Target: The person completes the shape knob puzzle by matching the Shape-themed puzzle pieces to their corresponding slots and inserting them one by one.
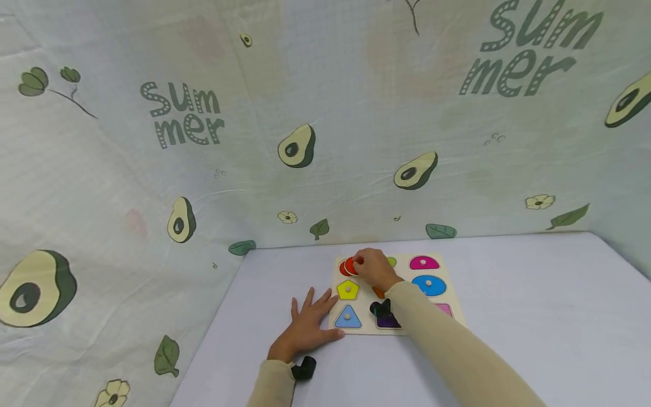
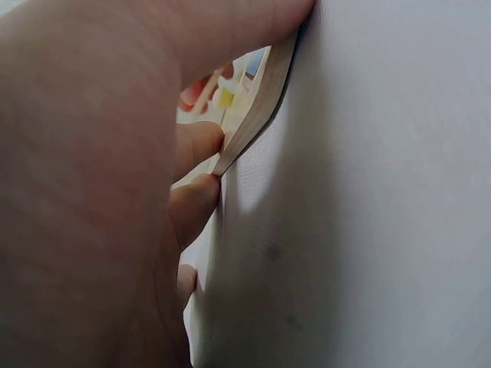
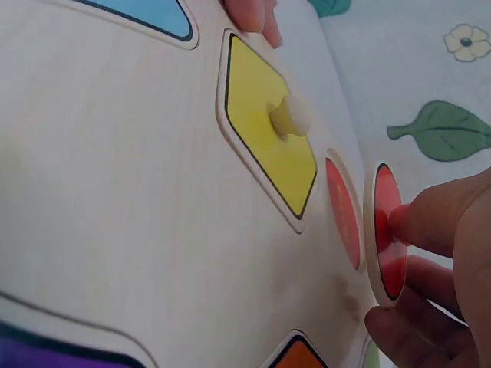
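Observation:
A wooden shape puzzle board (image 1: 365, 305) lies flat on the table. My right hand (image 1: 376, 270) pinches a red round puzzle piece (image 3: 388, 192) by its knob. That piece is tilted and lifted off the board, just beside a red round recess (image 3: 343, 215) in the upper left corner. My left hand (image 1: 307, 329) lies with fingers spread at the board's lower left, thumb and fingertips touching its edge. Close by sit a yellow pentagon piece (image 3: 265, 111) and a blue triangle piece (image 1: 342, 324). My right hand and forearm partly cover the middle shapes.
On the board's right side are a magenta half-round piece (image 1: 424, 261), a blue oval piece (image 1: 424, 289) and a partly covered pink piece (image 1: 445, 308). A printed cloth (image 1: 356, 203) hangs behind the white table (image 1: 534, 311).

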{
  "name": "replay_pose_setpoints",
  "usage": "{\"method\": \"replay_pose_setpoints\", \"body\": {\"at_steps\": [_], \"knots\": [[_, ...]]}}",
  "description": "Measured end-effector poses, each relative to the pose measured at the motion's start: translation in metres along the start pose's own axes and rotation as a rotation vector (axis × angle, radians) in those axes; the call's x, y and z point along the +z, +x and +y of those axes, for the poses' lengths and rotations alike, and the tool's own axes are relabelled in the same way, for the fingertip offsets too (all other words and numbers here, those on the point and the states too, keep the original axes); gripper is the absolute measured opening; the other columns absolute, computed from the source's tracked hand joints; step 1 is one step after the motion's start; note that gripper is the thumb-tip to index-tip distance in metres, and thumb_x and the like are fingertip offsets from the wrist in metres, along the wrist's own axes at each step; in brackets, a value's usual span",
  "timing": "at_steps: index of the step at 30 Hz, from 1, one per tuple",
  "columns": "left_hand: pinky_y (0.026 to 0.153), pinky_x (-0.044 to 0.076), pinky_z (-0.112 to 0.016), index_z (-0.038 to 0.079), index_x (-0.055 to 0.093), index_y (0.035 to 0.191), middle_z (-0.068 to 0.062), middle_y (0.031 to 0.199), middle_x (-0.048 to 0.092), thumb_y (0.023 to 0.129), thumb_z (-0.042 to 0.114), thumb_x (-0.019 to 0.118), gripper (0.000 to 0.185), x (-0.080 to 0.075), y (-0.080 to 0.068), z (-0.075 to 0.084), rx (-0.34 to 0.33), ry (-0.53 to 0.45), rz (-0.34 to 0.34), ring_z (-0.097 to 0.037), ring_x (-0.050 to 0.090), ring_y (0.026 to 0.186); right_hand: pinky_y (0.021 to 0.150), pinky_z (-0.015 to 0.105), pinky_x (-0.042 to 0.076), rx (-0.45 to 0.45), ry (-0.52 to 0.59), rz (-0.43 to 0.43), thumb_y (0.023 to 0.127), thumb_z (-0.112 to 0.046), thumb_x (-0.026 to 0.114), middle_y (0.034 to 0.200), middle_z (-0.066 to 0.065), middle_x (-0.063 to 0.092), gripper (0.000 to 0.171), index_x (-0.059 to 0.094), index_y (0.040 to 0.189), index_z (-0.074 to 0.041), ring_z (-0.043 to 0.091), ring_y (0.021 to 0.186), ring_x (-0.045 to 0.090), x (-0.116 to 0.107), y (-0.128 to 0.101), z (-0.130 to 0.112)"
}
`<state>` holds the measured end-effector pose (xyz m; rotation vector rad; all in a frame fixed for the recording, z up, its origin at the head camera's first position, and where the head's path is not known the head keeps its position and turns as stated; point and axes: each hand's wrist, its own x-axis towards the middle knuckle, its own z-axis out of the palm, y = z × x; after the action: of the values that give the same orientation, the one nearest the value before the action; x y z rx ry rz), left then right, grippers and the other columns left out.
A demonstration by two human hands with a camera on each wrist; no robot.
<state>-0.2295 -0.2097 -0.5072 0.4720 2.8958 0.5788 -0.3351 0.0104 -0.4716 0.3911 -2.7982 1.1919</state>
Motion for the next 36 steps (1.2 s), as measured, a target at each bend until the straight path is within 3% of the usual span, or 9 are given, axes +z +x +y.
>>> {"method": "replay_pose_setpoints", "body": {"at_steps": [13,36], "knots": [[0.11,-0.013,-0.071,0.032,0.039,0.155,0.01,0.164,0.025,0.081,0.07,0.063,0.087,0.001,0.002,0.003,0.002,-0.006,0.006,-0.033,0.0,0.153,0.094,0.04,0.053,0.026,-0.083,-0.03,0.093,-0.016,0.071,0.106,0.008,0.07,0.016,0.075,0.105,-0.006,0.025,0.094,0.06,0.011,0.013,0.007],[0.11,-0.012,-0.072,0.032,0.039,0.155,0.01,0.164,0.025,0.082,0.068,0.064,0.086,0.0,0.001,0.004,-0.015,0.01,0.0,-0.034,0.0,0.153,0.096,0.04,0.052,-0.037,-0.157,0.022,0.095,-0.018,0.071,0.101,0.007,0.07,0.018,0.074,0.107,-0.006,0.026,0.095,0.057,0.028,0.018,0.003]]}}
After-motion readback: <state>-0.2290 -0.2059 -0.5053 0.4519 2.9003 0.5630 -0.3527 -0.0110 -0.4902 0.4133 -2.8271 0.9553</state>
